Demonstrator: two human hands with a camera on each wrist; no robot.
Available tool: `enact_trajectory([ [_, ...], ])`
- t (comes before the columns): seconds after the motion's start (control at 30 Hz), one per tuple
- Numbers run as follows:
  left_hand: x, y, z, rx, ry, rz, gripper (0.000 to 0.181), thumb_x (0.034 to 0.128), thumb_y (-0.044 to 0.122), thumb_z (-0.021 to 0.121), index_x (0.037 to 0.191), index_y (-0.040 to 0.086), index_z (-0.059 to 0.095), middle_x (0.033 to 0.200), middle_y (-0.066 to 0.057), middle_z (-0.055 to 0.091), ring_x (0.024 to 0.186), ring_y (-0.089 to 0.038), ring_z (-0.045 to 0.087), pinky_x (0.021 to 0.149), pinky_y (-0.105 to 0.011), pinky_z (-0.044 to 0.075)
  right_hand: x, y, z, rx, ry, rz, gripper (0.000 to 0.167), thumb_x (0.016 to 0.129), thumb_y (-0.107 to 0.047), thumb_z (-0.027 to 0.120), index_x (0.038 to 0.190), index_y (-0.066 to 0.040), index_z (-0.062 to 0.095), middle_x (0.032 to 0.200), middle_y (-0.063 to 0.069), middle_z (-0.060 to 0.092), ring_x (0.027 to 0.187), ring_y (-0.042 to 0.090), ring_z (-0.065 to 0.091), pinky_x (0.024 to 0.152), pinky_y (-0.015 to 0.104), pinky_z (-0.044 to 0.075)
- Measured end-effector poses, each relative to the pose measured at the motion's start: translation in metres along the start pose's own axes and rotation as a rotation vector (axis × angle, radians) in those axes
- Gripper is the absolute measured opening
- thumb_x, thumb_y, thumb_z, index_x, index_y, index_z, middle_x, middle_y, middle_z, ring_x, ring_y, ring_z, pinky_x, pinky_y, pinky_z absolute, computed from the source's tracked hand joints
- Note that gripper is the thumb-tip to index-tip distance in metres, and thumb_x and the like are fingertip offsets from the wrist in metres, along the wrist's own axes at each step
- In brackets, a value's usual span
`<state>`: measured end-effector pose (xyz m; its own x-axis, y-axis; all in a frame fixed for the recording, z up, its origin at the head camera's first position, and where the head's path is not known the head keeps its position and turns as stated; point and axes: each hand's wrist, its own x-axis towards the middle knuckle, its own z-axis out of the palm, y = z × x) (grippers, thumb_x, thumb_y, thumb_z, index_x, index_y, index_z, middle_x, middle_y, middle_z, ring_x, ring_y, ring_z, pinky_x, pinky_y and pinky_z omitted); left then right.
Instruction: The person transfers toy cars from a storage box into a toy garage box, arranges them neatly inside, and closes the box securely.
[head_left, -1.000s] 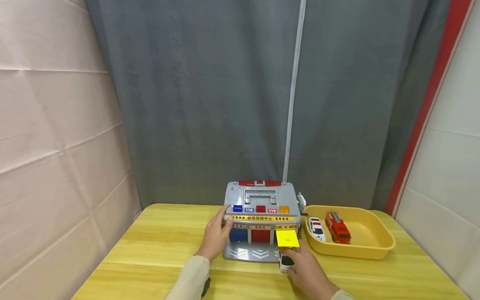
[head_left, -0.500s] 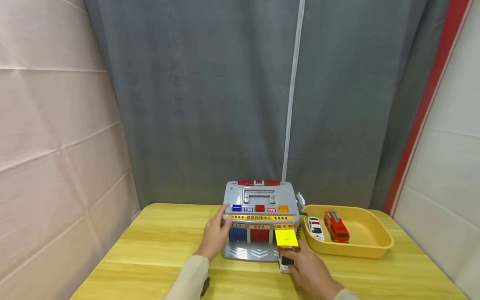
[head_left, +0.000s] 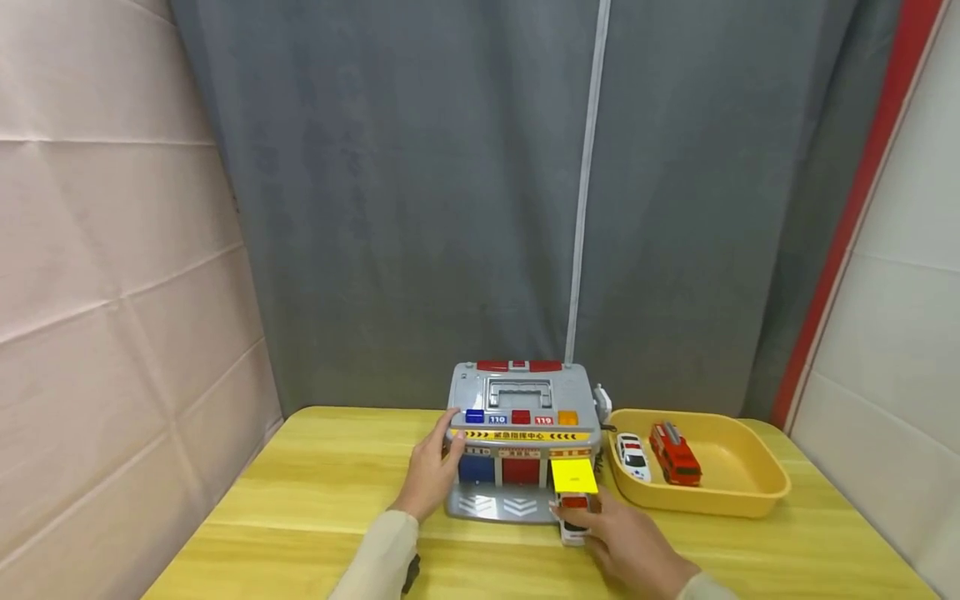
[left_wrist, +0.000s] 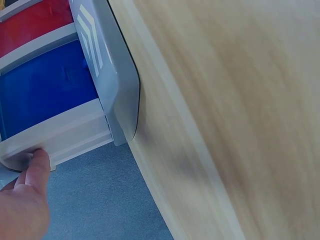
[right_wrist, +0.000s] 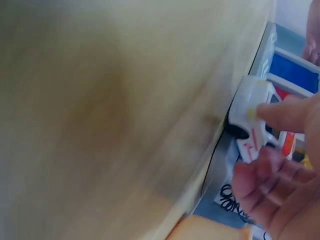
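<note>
A grey toy emergency station [head_left: 472, 400] has blue and red doors and a raised yellow door flap [head_left: 574, 476]. My left hand [head_left: 431, 477] grips its left front corner, with the thumb on the front and the fingers at the upper side. In the left wrist view, fingertips [left_wrist: 39, 162] sit at a recess in the side wall. Beneath the flap, a white toy car [head_left: 573, 538] with a red patch on its roof stands at the ramp's right end. My right hand [head_left: 626, 533] holds it, one finger across it and the others at its right side.
On the right, a yellow tray [head_left: 738, 503] holds a white toy police car [head_left: 633, 457] and a red toy fire truck [head_left: 677, 457]. A white handset [head_left: 602, 403] with a coiled cord hangs on the station's right side. Grey curtain [head_left: 412, 208] rises behind the wooden table [head_left: 300, 500].
The right hand has shifted slightly right and toward me, and its fingers now uncover the car's red roof patch. The car has barely moved. The left hand stays in place.
</note>
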<state>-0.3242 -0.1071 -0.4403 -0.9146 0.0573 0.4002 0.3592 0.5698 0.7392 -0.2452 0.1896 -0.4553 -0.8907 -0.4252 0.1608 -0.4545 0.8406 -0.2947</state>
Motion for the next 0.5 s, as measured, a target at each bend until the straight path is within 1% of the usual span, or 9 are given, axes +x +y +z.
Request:
enact_trajectory([
  [0.03, 0.000, 0.000, 0.000, 0.000, -0.001, -0.002, 0.050, 0.1065, 0.045, 0.043, 0.152, 0.026, 0.041, 0.144, -0.017, 0.058, 0.126, -0.037, 0.062, 0.106, -0.053, 0.052, 0.000, 0.002, -0.001, -0.011, 0.007, -0.028, 0.051, 0.091, -0.015, 0.069, 0.130, -0.048, 0.063, 0.139, 0.014, 0.060, 0.100, 0.020, 0.062, 0.088, 0.051, 0.059],
  [0.1, 0.000, -0.001, 0.000, 0.001, -0.007, -0.006, 0.050, 0.1065, 0.045, 0.042, 0.152, 0.026, 0.041, 0.144, -0.017, 0.059, 0.126, -0.037, 0.063, 0.106, -0.053, 0.052, -0.001, 0.005, -0.002, -0.028, 0.010, -0.077, 0.047, 0.092, -0.016, 0.070, 0.126, -0.048, 0.066, 0.135, 0.012, 0.063, 0.098, 0.017, 0.063, 0.087, 0.047, 0.060],
  [0.17, -0.001, -0.001, 0.000, 0.000, -0.009, -0.005, 0.050, 0.1065, 0.045, 0.043, 0.152, 0.027, 0.041, 0.144, -0.017, 0.059, 0.125, -0.038, 0.063, 0.105, -0.054, 0.052, -0.001, 0.008, -0.003, -0.028, 0.005, -0.108, 0.043, 0.091, -0.016, 0.071, 0.121, -0.047, 0.069, 0.130, 0.009, 0.065, 0.094, 0.013, 0.062, 0.085, 0.043, 0.062],
  [0.23, 0.000, -0.002, 0.000, 0.001, -0.004, -0.005, 0.049, 0.1065, 0.045, 0.043, 0.152, 0.027, 0.041, 0.143, -0.017, 0.059, 0.124, -0.038, 0.064, 0.104, -0.054, 0.053, -0.001, 0.011, -0.004, -0.032, 0.014, -0.141, 0.035, 0.090, -0.016, 0.073, 0.113, -0.043, 0.074, 0.119, 0.005, 0.068, 0.086, 0.007, 0.058, 0.078, 0.035, 0.062],
  [0.27, 0.000, -0.002, 0.000, 0.003, -0.002, -0.005, 0.049, 0.1065, 0.045, 0.043, 0.152, 0.027, 0.041, 0.143, -0.017, 0.059, 0.124, -0.037, 0.064, 0.104, -0.053, 0.053, -0.001, 0.012, -0.003, -0.044, 0.029, -0.160, 0.029, 0.089, -0.017, 0.074, 0.109, -0.039, 0.076, 0.112, 0.001, 0.068, 0.082, 0.004, 0.055, 0.074, 0.031, 0.060],
  [0.3, 0.000, -0.002, 0.000, 0.007, 0.001, -0.003, 0.049, 0.1065, 0.045, 0.043, 0.152, 0.028, 0.041, 0.143, -0.017, 0.060, 0.124, -0.037, 0.064, 0.104, -0.054, 0.053, -0.001, 0.013, -0.003, -0.061, 0.051, -0.177, 0.022, 0.088, -0.018, 0.074, 0.102, -0.035, 0.077, 0.106, -0.001, 0.067, 0.079, 0.002, 0.053, 0.070, 0.027, 0.058],
  [0.37, 0.000, -0.003, 0.001, 0.016, 0.007, -0.004, 0.048, 0.1065, 0.045, 0.043, 0.152, 0.028, 0.041, 0.143, -0.017, 0.060, 0.124, -0.037, 0.064, 0.104, -0.054, 0.053, 0.000, 0.015, -0.002, -0.104, 0.105, -0.203, 0.011, 0.085, -0.019, 0.077, 0.089, -0.029, 0.073, 0.093, -0.007, 0.063, 0.073, -0.002, 0.048, 0.061, 0.021, 0.050],
  [0.43, 0.001, -0.003, 0.001, 0.018, 0.008, 0.000, 0.049, 0.1066, 0.045, 0.043, 0.152, 0.028, 0.041, 0.142, -0.017, 0.061, 0.123, -0.037, 0.064, 0.104, -0.054, 0.053, 0.000, 0.016, -0.001, -0.144, 0.152, -0.208, 0.013, 0.082, -0.024, 0.081, 0.081, -0.024, 0.068, 0.085, -0.010, 0.057, 0.067, -0.003, 0.043, 0.057, 0.019, 0.042],
  [0.5, 0.000, -0.002, 0.001, 0.015, 0.003, -0.004, 0.049, 0.1065, 0.045, 0.043, 0.152, 0.028, 0.041, 0.141, -0.017, 0.061, 0.123, -0.037, 0.064, 0.103, -0.054, 0.053, 0.001, 0.015, 0.000, -0.174, 0.175, -0.181, 0.018, 0.079, -0.029, 0.083, 0.079, -0.021, 0.068, 0.082, -0.011, 0.054, 0.064, -0.003, 0.041, 0.055, 0.019, 0.040],
])
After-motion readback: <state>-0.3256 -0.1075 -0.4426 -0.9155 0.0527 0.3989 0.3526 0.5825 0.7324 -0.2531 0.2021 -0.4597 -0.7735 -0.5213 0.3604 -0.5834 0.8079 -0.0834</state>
